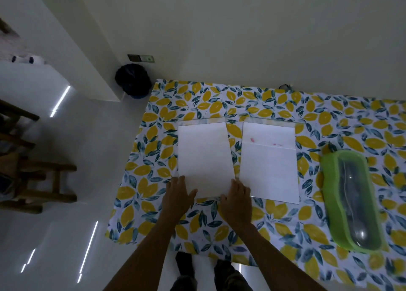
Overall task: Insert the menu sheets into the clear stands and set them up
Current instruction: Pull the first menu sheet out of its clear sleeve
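Observation:
Two white menu sheets lie flat side by side on the lemon-print tablecloth (285,222). The left sheet (204,156) has a clear stand edge showing just beyond its far end. The right sheet (269,161) carries faint pink marks and a crease line; a clear edge shows above it too. My left hand (179,194) rests flat on the left sheet's near left corner, fingers spread. My right hand (237,197) lies flat on the same sheet's near right corner. Neither hand grips anything.
A green lidded container (329,194) with spoons inside sits at the table's right. A dark bin (133,79) stands on the floor beyond the table's far left corner. Wooden chairs (39,180) stand on the left. My feet show below the table's near edge.

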